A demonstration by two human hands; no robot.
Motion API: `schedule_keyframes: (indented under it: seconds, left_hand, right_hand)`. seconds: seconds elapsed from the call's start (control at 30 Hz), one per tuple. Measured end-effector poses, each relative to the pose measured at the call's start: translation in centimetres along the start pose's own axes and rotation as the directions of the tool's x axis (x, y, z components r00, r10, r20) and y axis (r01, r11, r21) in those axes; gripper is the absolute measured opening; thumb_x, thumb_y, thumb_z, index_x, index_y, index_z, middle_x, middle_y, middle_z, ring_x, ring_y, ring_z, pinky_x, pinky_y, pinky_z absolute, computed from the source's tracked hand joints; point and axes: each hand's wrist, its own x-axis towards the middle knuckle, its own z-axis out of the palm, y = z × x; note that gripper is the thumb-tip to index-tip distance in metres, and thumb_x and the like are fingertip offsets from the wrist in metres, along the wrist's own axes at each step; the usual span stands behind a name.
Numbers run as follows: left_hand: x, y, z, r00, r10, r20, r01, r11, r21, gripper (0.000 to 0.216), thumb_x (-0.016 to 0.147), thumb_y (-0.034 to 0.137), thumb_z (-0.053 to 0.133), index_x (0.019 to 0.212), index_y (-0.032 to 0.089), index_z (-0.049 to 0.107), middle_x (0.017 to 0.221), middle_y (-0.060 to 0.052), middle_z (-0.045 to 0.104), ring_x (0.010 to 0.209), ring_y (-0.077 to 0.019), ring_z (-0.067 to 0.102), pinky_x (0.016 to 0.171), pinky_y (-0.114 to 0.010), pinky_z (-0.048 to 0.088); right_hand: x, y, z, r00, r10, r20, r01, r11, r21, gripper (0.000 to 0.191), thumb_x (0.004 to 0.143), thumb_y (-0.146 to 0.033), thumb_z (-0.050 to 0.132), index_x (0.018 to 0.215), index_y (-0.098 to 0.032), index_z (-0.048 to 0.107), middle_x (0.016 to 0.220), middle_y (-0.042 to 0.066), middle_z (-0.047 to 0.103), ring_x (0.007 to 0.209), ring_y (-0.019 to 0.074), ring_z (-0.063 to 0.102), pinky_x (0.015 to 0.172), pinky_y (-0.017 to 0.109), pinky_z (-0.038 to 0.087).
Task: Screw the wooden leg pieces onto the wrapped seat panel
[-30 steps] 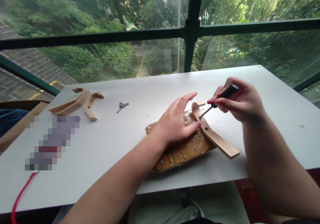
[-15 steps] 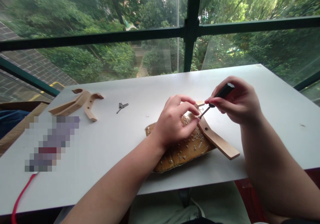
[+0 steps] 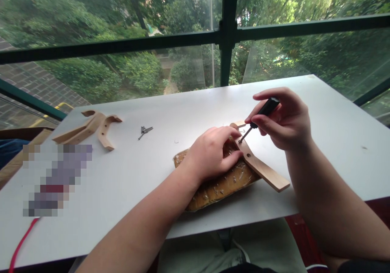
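My right hand [image 3: 283, 118] is closed round the black handle of a screwdriver [image 3: 265, 109]. The screwdriver slants down to the left, its tip at a hole in a curved wooden piece [image 3: 268, 175]. Another hole shows farther down that piece. My left hand [image 3: 213, 153] presses on the wooden piece, its thumb and fingers around the left edge near the tip. Underneath lies a brown, tape-wrapped block [image 3: 219, 191] with bumps on its surface. Whether a screw sits under the tip is too small to tell.
Several curved wooden pieces [image 3: 88, 128] lie at the table's far left. A small pile of screws [image 3: 144, 132] is between them and my left hand. A pixelated item with a red strap [image 3: 22, 240] lies at left. An open cardboard box [image 3: 18, 159] stands beside the white table [image 3: 122, 183].
My left fingers have moved from beside the screwdriver tip down onto the wooden piece's edge. My right index finger has lifted off the handle. The view has shifted slightly.
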Motion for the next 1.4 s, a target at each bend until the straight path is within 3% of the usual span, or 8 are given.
schedule_keyframes:
  seconds: [0.3, 0.67, 0.93, 1.2, 1.4]
  left_hand:
    - [0.02, -0.24, 0.15, 0.998, 0.065, -0.008, -0.065, 0.997, -0.036, 0.042, 0.083, 0.026, 0.068, 0.123, 0.021, 0.058, 0.127, -0.006, 0.066, 0.123, -0.0249, 0.057, 0.109, -0.043, 0.044]
    - [0.11, -0.35, -0.2, 0.996, 0.088, -0.026, -0.09, 0.992, -0.09, 0.04, 0.083, 0.029, 0.069, 0.121, 0.017, 0.06, 0.123, -0.009, 0.067, 0.116, -0.0239, 0.061, 0.106, -0.041, 0.048]
    - [0.1, -0.52, -0.18, 0.994, 0.099, -0.042, -0.103, 0.989, -0.104, 0.041, 0.083, 0.027, 0.068, 0.123, 0.018, 0.06, 0.126, -0.009, 0.067, 0.118, -0.0245, 0.062, 0.106, -0.042, 0.048]
    - [0.13, -0.61, -0.08, 0.997, 0.078, -0.029, -0.08, 0.991, -0.106, 0.049, 0.083, 0.025, 0.069, 0.129, 0.015, 0.057, 0.13, -0.009, 0.064, 0.122, -0.0224, 0.06, 0.109, -0.038, 0.047]
    - [0.16, -0.77, -0.04, 0.998, 0.05, -0.039, -0.054, 0.992, -0.115, 0.048, 0.082, 0.024, 0.068, 0.129, 0.019, 0.058, 0.129, -0.009, 0.065, 0.12, -0.0231, 0.062, 0.107, -0.04, 0.049]
  right_hand:
    - [-0.03, 0.05, 0.13, 1.0, 0.004, 0.014, -0.005, 0.999, 0.039, 0.039, 0.076, -0.037, 0.081, 0.11, -0.027, 0.064, 0.077, 0.003, 0.067, 0.053, 0.0147, 0.056, 0.044, 0.032, 0.046]
    - [-0.22, 0.08, 0.17, 1.0, -0.001, -0.016, 0.003, 0.991, 0.131, 0.036, 0.089, -0.046, 0.061, 0.117, -0.024, 0.065, 0.086, 0.007, 0.071, 0.057, 0.0167, 0.059, 0.038, 0.03, 0.036]
    - [-0.26, 0.14, 0.37, 0.998, -0.028, -0.064, 0.029, 0.999, 0.018, 0.038, 0.087, -0.042, 0.065, 0.123, -0.03, 0.063, 0.086, 0.005, 0.07, 0.058, 0.0167, 0.058, 0.038, 0.03, 0.039]
    - [-0.28, 0.0, 0.47, 0.999, -0.023, -0.049, 0.026, 0.999, 0.047, 0.037, 0.086, -0.036, 0.068, 0.122, -0.029, 0.063, 0.092, 0.007, 0.069, 0.066, 0.0182, 0.062, 0.039, 0.03, 0.039]
    - [-0.39, -0.31, 0.59, 0.999, -0.01, -0.041, 0.011, 1.0, 0.022, 0.035, 0.087, -0.037, 0.067, 0.121, -0.029, 0.063, 0.084, 0.005, 0.069, 0.058, 0.0166, 0.057, 0.04, 0.031, 0.038]
